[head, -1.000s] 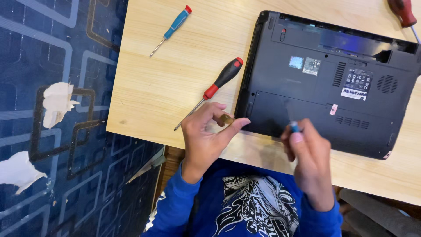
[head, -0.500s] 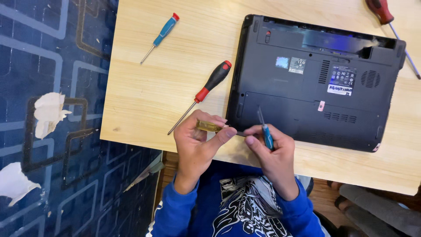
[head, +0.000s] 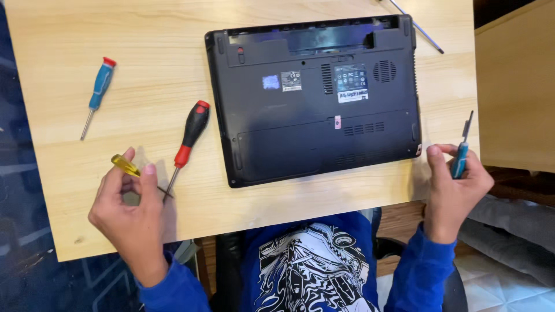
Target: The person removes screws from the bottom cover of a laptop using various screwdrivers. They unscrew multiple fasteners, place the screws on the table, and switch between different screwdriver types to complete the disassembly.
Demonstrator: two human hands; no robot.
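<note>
Two hands, each holding a small screwdriver, on either side of an upturned black laptop.

The left hand (head: 130, 211), at the lower left of the frame, pinches a yellow-handled screwdriver (head: 126, 166) between thumb and fingers above the wooden surface (head: 150, 63). The right hand (head: 454, 185), at the lower right by the surface's edge, is closed around a small blue-handled screwdriver (head: 461, 155) held upright, tip up. The laptop (head: 315, 104) lies bottom-up in the upper centre. A red-and-black screwdriver (head: 188, 141) lies just left of it, near the left hand; a blue screwdriver with a red cap (head: 98, 92) lies well apart, upper left.
</note>
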